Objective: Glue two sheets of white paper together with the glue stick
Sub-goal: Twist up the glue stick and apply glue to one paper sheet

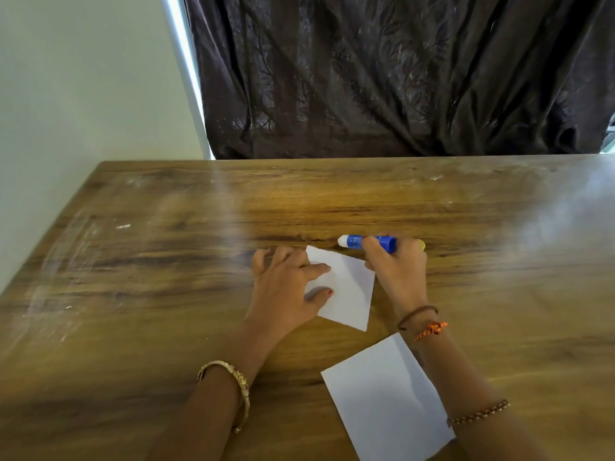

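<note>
Now, sheets: two white paper sheets, far sheet [346,287] mid-tabletop [166,261], near sheet [382,400] at near edge.
Glue stick [369,242]: one, gripped by right hand [396,264].
Left hand [286,287]: fingers spread flat, pressing far sheet.

Small pale print is being shown on the blue glue stick [369,242], but it is blurred. No text can be read.

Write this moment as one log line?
left hand: presses far paper | right hand: grips glue stick | near paper: untouched
</note>
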